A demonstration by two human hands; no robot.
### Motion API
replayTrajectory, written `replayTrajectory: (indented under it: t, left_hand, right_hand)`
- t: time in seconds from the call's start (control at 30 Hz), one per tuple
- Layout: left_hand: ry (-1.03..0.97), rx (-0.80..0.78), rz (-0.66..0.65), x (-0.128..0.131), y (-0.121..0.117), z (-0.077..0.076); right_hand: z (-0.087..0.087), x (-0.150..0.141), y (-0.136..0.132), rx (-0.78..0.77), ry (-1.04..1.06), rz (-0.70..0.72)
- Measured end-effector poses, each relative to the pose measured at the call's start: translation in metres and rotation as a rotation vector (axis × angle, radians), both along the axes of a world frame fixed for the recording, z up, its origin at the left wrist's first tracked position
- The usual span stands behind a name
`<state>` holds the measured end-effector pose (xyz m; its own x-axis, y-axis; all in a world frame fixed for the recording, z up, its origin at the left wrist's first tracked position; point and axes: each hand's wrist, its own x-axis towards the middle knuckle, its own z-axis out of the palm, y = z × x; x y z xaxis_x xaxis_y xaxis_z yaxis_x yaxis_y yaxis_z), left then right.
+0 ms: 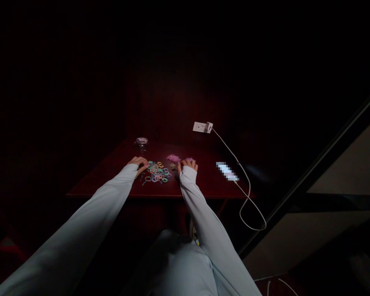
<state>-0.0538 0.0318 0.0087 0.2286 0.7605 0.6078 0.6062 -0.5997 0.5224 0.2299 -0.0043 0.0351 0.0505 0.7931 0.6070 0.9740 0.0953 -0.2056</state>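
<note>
A loose pile of small multicoloured hair ties (158,172) lies spread on the dark red table (107,181). At the pile's left edge is my left hand (138,161), its fingers bent and the thumb close to the fingertips; anything between them is too small to make out. My right hand (188,165) rests palm down right of the pile, fingers apart, by a small purple heap (190,159) that it partly covers. A pink heap of thin bands (173,158) and a small beige bunch (173,166) lie just left of that hand.
A clear jar with a pale lid (142,142) stands at the table's back left. On the right lies a lit phone (227,171); its white cable (249,185) loops past the table edge and up to a charger in the wall socket (200,127). The surroundings are very dark.
</note>
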Motion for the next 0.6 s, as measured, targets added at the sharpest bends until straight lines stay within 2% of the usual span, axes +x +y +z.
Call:
replayTrajectory:
  t: [0.23,0.4,0.5,0.6]
  left_hand:
    - [-0.045,0.023,-0.010,0.019,0.000,0.002]
    - [-0.143,0.010,-0.050,0.042,0.017,-0.001]
    - [-0.165,0.008,-0.118,0.054,0.027,-0.005]
    - [-0.214,0.027,-0.120,0.060,0.031,-0.009]
  right_hand:
    - [-0.001,-0.006,-0.001,0.028,-0.063,0.055]
    - [0.002,-0.011,-0.005,0.019,-0.118,0.138]
    - [0.003,-0.013,-0.006,0.009,-0.103,0.204]
    - [0.003,-0.019,-0.007,-0.002,-0.075,0.274]
